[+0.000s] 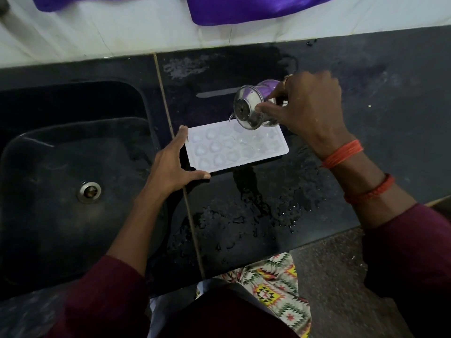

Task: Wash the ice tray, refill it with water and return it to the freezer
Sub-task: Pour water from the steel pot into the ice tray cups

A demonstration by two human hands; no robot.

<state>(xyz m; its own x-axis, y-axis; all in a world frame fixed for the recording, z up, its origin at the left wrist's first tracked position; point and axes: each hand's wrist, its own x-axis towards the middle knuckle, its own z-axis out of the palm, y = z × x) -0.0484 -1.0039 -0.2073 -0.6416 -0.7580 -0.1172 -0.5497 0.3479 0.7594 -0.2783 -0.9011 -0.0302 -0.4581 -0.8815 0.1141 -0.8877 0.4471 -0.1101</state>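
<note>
— While water pools on the counter (380, 98) right of the sink (61, 152), where is the ice tray (234, 148)?
— Flat just right of the sink, long axis running away from it.
— And the hands?
— Left hand (170, 164), nearer the sink, braces the tray's sink-side end, fingers spread. Right hand (310, 106), farther from the sink, grips a tilted steel cup (249, 107), trickling water in.

Far right corner of ice tray (234, 152): hidden behind tilted steel cup (246, 108). Left end of tray: partly covered by left hand (170, 164). Right side of cup: concealed under right hand (310, 106). Fill level in tray cells: too blurred to tell. Cut off at far picture edge: purple cloth (244, 8). Cut off at left edge: sink (73, 142). Cut off at near edge: left sleeve (105, 296). Cut off at right edge: right sleeve (415, 252).
</note>
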